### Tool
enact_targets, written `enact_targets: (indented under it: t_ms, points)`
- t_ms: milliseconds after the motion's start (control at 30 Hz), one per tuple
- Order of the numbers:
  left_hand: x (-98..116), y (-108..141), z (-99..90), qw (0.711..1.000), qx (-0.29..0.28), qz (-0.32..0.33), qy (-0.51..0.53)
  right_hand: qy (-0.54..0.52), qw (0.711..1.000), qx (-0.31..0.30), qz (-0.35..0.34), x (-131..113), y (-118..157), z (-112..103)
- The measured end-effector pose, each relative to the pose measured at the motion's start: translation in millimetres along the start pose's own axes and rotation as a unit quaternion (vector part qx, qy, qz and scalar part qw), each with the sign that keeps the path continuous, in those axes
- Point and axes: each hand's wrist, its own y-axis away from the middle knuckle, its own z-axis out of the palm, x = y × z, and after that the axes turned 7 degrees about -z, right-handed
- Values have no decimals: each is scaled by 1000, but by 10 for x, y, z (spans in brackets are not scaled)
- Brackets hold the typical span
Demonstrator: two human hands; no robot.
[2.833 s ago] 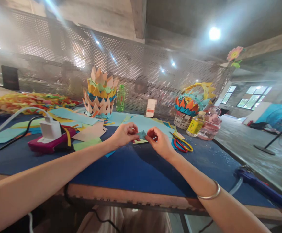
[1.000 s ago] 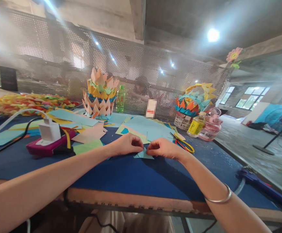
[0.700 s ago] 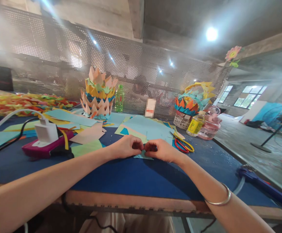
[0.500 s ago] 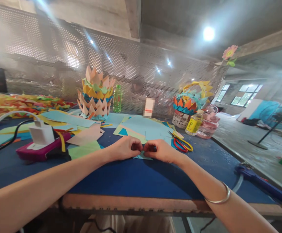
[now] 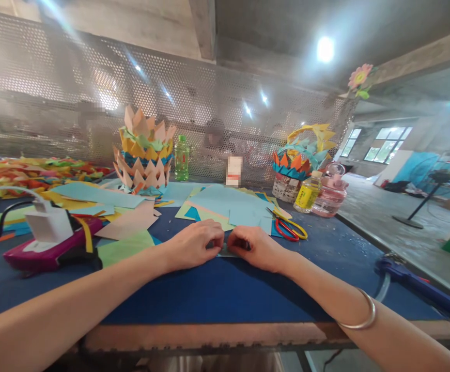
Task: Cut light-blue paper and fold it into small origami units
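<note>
Both hands meet above the blue table top, close together near its middle. My left hand (image 5: 198, 244) is closed in a pinch, thumb against the fingers. A small piece of light blue paper (image 5: 227, 252) is between the two hands, mostly covered by them. My right hand (image 5: 259, 248) pinches the other side of this paper, its fingers curled. Just behind the hands lie larger light blue sheets (image 5: 217, 201). Scissors (image 5: 289, 230) with red and yellow handles rest to the right of my right hand.
A purple power strip (image 5: 42, 256) with a white plug stands at the left, beside coloured paper and a heap of scraps (image 5: 34, 173). Folded-paper baskets (image 5: 143, 173), bottles (image 5: 308, 194) and a blue glue gun (image 5: 414, 281) are around the table.
The view has shifted slightly, so the power strip sits further left and lower. Both hands stay pinched together, and less of the small light blue paper shows between them.
</note>
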Motion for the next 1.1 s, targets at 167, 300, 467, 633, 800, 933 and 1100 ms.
enact_targets:
  t_ms: [167,300,467,633,800,933,1100]
  points:
    - [13,32,10,999,17,29,-6,76,994,-12,-71,-26,32,-7]
    - [5,38,28,999,22,40,-10,119,988,-26,-96,-32,28,-1]
    - [-2,26,48,998,17,61,-18,149,981,-34,-121,-42,21,-17]
    - [-10,33,50,995,17,86,-54,167,978,-41,-121,-56,26,-26]
    - [-14,56,65,992,27,90,-86,158,980,-36,-116,-45,25,-19]
    - [5,58,59,992,21,87,-93,133,984,-27,-112,-32,27,-12]
    - [17,49,47,989,14,89,-117,126,987,-27,-99,-20,38,3]
